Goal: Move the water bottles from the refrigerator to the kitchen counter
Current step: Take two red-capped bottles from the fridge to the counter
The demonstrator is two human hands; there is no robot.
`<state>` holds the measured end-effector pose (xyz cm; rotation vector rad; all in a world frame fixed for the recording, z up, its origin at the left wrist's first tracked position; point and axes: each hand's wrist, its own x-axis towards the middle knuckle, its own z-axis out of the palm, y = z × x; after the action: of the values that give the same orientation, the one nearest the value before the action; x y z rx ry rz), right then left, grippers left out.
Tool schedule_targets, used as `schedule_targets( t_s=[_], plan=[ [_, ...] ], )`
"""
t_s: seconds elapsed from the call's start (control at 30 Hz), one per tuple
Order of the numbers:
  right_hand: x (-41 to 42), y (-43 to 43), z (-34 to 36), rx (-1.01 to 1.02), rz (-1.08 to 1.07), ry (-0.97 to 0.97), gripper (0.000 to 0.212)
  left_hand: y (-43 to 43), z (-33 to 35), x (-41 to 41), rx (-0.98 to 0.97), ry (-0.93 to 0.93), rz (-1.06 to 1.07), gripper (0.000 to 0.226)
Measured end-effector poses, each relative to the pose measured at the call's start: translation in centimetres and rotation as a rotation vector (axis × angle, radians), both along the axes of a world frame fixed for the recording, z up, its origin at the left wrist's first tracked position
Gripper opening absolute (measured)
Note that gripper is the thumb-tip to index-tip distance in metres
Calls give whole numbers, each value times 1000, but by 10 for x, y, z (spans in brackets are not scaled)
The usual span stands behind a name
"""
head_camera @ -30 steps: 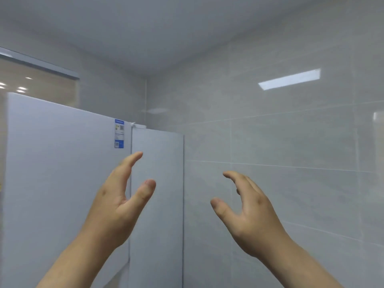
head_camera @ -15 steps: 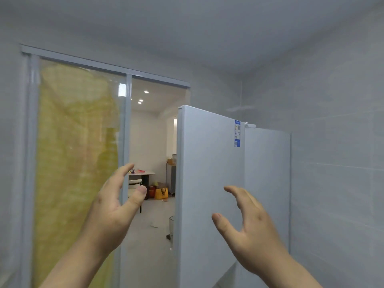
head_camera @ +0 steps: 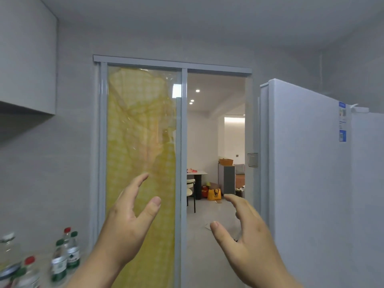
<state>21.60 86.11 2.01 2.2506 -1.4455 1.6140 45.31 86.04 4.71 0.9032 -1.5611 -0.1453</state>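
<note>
From where I stood there was only the head view to go by. A second earlier it had faced the refrigerator and the tiled wall beside it. Now it had swung left, so the refrigerator sat at the right edge, its doors closed as far as I could see. The sliding door with yellow cloth behind its glass filled the middle, with an open doorway beside it.

The turn had brought the bench into the lower left corner. A cluster of water bottles with green and red caps stood upright on it, the nearest ones blurred.

The left hand and the right hand were raised in front of the person, well apart. Each grip was wide, with the fingers spread and lightly bent, and neither held anything. They looked the same in both earlier glimpses.

I judged that the person had turned from the refrigerator without a bottle, which suggested the carrying was largely done. Since the refrigerator's inside was hidden, I could not tell whether any bottles remained there.
</note>
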Motion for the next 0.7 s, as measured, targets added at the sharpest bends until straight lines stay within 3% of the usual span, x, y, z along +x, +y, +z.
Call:
schedule_targets(
  t_s=[0.2, 0.33, 0.43, 0.57, 0.7],
  plan=[
    [8, -113, 7, 1, 6, -91, 50, -99, 10, -3, 0, -10, 38, 48],
    [11, -177, 11, -48, -30, -138, 67, -158, 10, -1, 10, -27, 39, 46],
    [12, -219, 12, -35, -69, -175, 66, -205, 11, 0, 2, -32, 40, 49],
    [13, -279, 14, -34, -116, -193, 52, -280, 11, 3, -11, 10, -24, 49],
    [16, -337, 15, -40, -218, -229, 62, -361, 15, 3, -16, -7, -132, 60]
  ],
)
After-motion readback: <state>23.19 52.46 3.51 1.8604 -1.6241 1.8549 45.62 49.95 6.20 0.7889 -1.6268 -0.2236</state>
